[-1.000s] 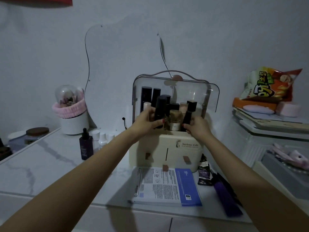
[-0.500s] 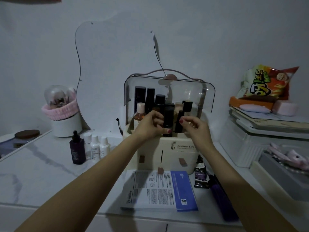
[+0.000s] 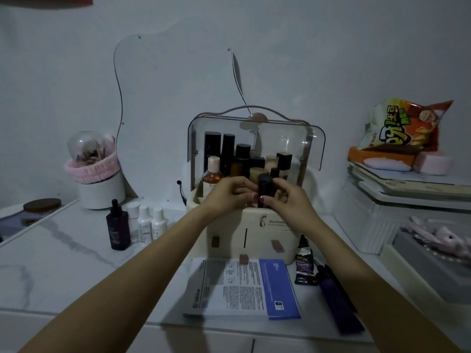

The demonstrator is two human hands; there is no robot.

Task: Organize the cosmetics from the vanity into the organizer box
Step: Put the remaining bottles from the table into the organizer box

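Head view: both hands meet at the front of the organizer box (image 3: 254,233), left hand (image 3: 226,193) and right hand (image 3: 293,202) pinching 1 small black tube (image 3: 265,189), likely light, rigid and smooth, best gripped mid-barrel.

Both bare forearms extend forward and converge. Left hand (image 3: 226,193) and right hand (image 3: 293,202) are close together, fingers (image 3: 263,199) curled in a pinch.

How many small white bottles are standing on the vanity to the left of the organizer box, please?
3: the white bottles stand in a row, left, middle and right, beside the dark dropper bottle. More may be hidden.
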